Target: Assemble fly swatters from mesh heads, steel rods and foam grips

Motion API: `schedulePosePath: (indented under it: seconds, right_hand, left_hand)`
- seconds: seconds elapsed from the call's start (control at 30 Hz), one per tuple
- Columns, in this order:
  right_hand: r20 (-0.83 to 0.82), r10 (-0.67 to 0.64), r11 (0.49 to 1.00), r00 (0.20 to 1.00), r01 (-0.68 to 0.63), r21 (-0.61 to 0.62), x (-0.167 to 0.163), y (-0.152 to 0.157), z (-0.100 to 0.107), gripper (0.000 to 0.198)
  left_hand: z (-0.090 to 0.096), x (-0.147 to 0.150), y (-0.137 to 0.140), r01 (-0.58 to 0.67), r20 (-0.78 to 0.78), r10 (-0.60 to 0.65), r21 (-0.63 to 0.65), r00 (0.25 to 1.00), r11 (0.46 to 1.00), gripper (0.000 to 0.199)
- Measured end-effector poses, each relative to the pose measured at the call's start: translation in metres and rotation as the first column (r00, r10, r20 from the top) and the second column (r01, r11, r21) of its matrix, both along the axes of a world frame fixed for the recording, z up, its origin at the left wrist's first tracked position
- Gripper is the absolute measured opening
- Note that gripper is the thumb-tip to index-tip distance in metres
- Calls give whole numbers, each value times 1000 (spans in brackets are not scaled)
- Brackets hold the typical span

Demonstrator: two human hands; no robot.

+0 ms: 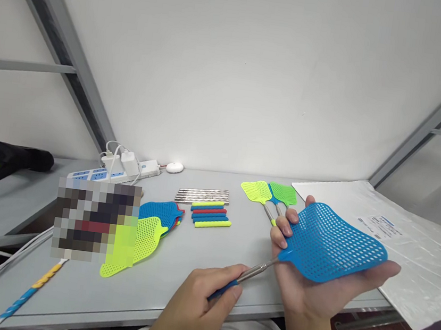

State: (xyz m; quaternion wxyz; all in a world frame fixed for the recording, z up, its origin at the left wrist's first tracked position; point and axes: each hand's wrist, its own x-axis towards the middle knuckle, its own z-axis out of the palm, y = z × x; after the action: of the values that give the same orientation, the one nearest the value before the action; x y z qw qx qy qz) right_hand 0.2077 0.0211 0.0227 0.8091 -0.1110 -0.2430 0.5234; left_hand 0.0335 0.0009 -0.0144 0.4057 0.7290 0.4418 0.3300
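A blue fly swatter (329, 245) is held in front of me, its perforated head tilted up to the right. My left hand (203, 302) is closed around its blue handle, close to where the metal rod begins. My right hand (305, 288) cradles the head from behind, with fingers curled past its left edge and the thumb under its right side. Behind that hand, a yellow-green swatter (256, 191) and a green swatter (284, 194) lie on the table, their lower ends partly hidden by the fingers.
Loose swatter heads (138, 243) are piled left of centre. Coloured handle tubes (210, 214) and metal rods (203, 195) lie in rows behind. A power strip (99, 174) with cables is at back left; a white plastic sheet (372, 237) covers the right. A blurred patch hides something left.
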Motion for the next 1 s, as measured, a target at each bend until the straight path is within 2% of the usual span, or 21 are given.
schedulePosePath:
  seconds: [0.1,0.2,0.27,0.4,0.5,0.63,0.8,0.9,1.0]
  right_hand:
    - [7,7,1000,1000,-7,-1,-2,-3,5,80]
    - [3,9,1000,1000,-9,-6,-6,-5,9,79]
    - [-2,-7,1000,1000,7,-8,-10,-5,9,77]
    - [2,-21,999,1000,21,-36,-12,-2,8,65]
    - [32,-7,998,999,9,-61,-10,1,6,53]
    - [85,-32,995,996,40,-91,-7,3,3,47]
    - [270,-5,976,963,63,-207,-9,7,-3,36]
    - [346,-14,972,938,94,-214,-8,8,-5,37]
    - [404,69,982,912,10,-191,-4,7,-7,37]
  left_hand:
    - [5,1,-7,-78,27,80,-66,996,995,29]
    - [10,1,-11,-61,19,64,-151,998,987,31]
    - [13,0,-11,-33,4,34,-164,999,986,33]
    - [17,2,-8,-38,12,38,27,999,999,30]
    - [14,7,-6,-63,-6,65,179,998,982,30]
    - [6,12,-2,-43,-123,90,342,988,939,32]
    - [0,11,3,-57,-211,181,488,960,871,33]
    - [2,9,4,-86,-196,190,442,962,893,31]
    - [9,9,2,-104,-92,135,288,987,952,31]
